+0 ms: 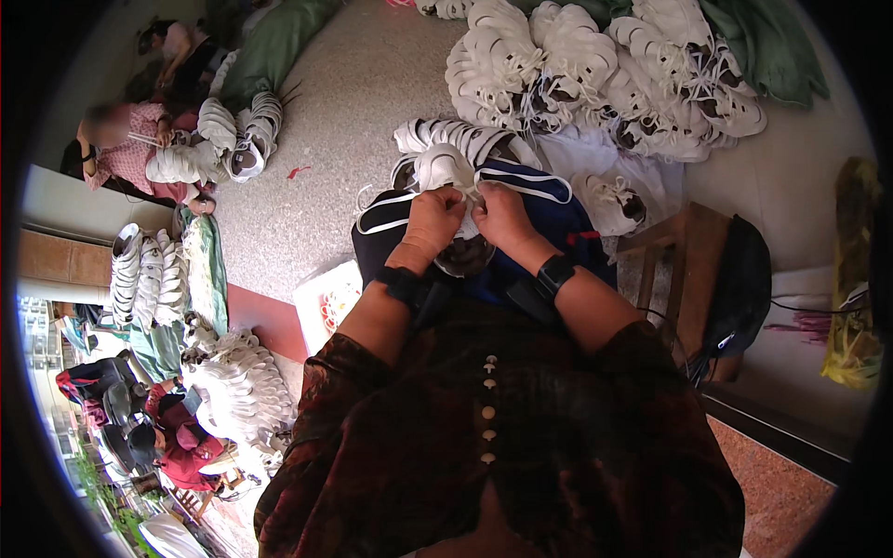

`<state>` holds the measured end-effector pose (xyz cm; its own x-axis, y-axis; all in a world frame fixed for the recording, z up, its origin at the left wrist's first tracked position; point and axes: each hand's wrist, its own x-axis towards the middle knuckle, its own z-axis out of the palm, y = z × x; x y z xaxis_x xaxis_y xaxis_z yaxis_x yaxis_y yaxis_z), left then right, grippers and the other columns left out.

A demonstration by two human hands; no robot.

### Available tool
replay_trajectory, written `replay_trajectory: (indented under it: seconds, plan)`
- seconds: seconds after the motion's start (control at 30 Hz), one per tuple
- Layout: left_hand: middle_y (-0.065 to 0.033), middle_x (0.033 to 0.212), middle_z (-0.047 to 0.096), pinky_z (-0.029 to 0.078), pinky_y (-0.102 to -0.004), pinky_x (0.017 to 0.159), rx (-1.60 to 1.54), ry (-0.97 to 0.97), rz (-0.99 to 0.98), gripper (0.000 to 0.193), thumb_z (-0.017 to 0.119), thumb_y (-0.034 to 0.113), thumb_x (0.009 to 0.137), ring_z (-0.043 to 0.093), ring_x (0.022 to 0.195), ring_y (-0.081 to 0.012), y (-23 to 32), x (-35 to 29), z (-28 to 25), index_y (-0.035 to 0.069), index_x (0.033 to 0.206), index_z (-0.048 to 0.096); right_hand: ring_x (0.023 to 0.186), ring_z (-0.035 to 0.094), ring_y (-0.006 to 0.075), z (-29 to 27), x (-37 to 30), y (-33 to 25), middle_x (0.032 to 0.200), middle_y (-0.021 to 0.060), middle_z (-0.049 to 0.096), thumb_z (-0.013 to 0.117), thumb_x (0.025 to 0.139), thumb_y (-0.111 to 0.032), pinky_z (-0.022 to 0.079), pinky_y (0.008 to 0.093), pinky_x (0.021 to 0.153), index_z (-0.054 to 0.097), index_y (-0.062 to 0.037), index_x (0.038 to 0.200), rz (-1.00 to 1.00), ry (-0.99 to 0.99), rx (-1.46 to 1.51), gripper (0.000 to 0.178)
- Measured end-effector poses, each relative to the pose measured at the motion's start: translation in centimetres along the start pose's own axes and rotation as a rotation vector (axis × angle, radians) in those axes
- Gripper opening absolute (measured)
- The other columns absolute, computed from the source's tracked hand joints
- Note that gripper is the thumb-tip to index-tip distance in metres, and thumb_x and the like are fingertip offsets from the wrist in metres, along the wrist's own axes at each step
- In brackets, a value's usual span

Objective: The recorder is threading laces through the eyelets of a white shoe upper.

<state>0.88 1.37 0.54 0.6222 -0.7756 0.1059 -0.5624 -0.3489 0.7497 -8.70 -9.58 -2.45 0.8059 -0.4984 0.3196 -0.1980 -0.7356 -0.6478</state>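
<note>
I have one white lace-up shoe (445, 170) on my lap, over a dark blue cloth with white piping (549, 209). Its long axis runs away from me, rounded toe at the far end, open top toward me. It is plain white with loose white laces (473, 193) at the throat. My two hands meet over it: my left hand (433, 221) has its fingers pinched together on the laces, and my right hand (503, 216) is likewise clamped on them, just beside. Each wrist wears one black band. Far right lies one big heap of white shoes (595, 65); a smaller row (465, 139) sits just beyond my shoe. A wooden stool (684, 265) stands to the right.
</note>
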Motion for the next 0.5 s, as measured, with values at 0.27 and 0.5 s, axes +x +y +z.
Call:
replay_trajectory:
  seconds: [0.27,0.5]
  plan:
    - [-0.0176,0.073,0.062,0.049,-0.0383,0.064,0.216,-0.023,0.091,0.013,0.056,0.014,0.076,0.061,0.070,-0.0339,0.4,0.0,0.4,0.004,0.079,0.064,0.073,0.056,0.0379,0.4,0.0,0.1,0.075,0.0207,0.056,0.054,0.067,-0.003,0.047,0.0439,0.065,0.054,0.0011,0.076,-0.133,0.139,0.078,0.009]
    - [-0.0156,0.073,0.063,0.050,-0.0408,0.062,0.604,-0.016,0.132,0.013,0.056,0.018,0.075,0.062,0.070,-0.0330,1.5,1.2,1.3,0.007,0.071,0.061,0.069,0.057,0.0387,0.5,0.0,-0.1,0.068,0.0208,0.057,0.055,0.067,-0.004,0.046,0.0445,0.064,0.054,0.0003,0.068,0.034,0.105,0.138,0.005]
